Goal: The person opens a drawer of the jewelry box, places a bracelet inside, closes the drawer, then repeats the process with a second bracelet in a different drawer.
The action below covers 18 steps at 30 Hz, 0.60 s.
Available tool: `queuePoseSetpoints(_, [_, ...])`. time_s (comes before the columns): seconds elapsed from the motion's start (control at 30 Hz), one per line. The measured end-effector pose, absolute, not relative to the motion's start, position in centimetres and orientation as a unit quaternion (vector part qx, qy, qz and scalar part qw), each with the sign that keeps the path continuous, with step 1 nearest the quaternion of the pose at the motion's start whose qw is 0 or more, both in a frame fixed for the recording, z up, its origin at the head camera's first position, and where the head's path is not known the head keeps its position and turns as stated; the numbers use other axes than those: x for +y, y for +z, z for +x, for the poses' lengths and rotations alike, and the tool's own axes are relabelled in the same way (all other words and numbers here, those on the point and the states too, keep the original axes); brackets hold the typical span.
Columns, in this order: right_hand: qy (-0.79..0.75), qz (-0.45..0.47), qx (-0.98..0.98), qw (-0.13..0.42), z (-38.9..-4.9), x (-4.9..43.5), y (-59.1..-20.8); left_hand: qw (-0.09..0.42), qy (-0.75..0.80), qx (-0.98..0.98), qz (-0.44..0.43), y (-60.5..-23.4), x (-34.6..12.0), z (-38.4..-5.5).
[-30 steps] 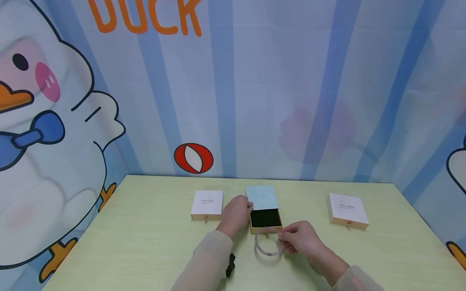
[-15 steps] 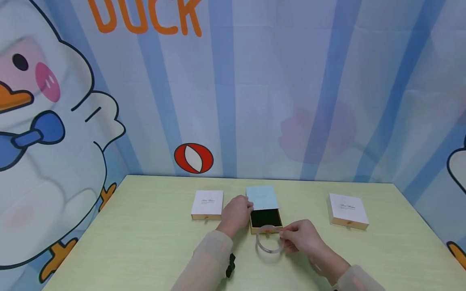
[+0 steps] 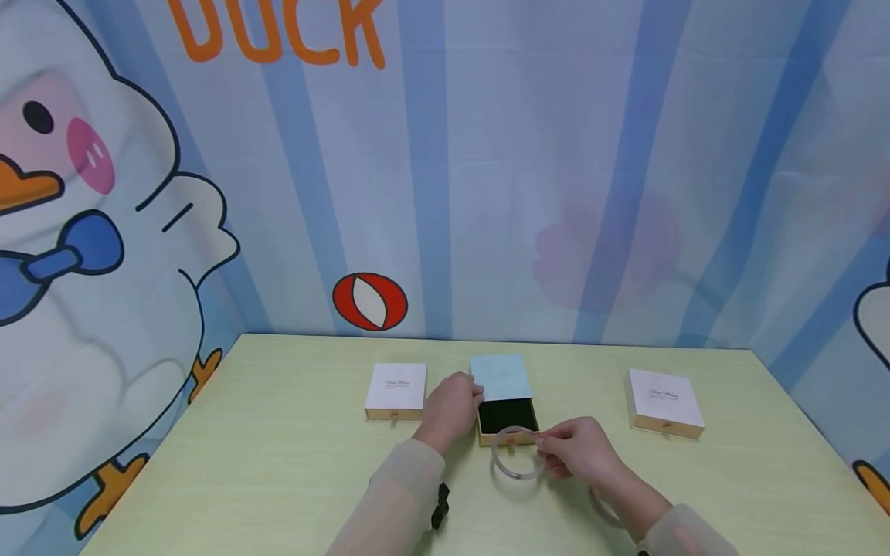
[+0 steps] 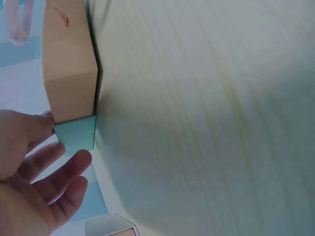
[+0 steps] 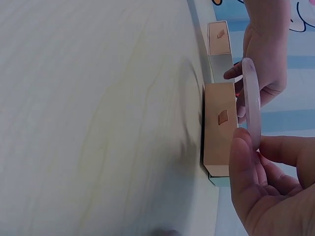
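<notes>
The right hand (image 3: 580,452) pinches a pale translucent bangle (image 3: 495,454) between thumb and fingers. In the head view the bangle overlaps the front edge of a pulled-out drawer box (image 3: 509,427) with dark lining. A light-blue sleeve (image 3: 502,377) covers the back of that box. The left hand (image 3: 452,405) grips the sleeve's left side with thumb and index finger, its other fingers loosely bent in the left wrist view. On the right wrist view, the bangle (image 5: 252,101) stands edge-on above the tan drawer front (image 5: 219,130), which has a small ribbon tab.
A white-topped box (image 3: 396,390) lies left of the left hand, and another white-topped box (image 3: 665,401) farther right. A second ring-shaped thing (image 3: 603,510) is partly hidden by the right forearm on the pale table (image 3: 278,463). A printed curtain (image 3: 487,193) stands behind.
The right hand has moved the bangle slightly up and right toward the drawer. More of the ring-shaped thing shows beside the right forearm. The left hand and boxes stay put.
</notes>
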State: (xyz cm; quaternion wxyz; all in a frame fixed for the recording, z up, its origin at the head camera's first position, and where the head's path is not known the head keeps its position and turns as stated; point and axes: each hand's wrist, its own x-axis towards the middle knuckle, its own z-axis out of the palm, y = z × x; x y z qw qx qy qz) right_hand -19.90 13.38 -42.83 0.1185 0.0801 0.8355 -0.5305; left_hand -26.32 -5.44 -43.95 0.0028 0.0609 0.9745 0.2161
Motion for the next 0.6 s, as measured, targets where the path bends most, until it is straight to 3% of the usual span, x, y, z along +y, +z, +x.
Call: queuePoseSetpoints(0.6, [-0.539, 0.075, 0.832, 0.109, -20.11, 13.78, -42.87, 0.001, 0.227, 0.972, 0.057, -43.79, -5.38, -26.32])
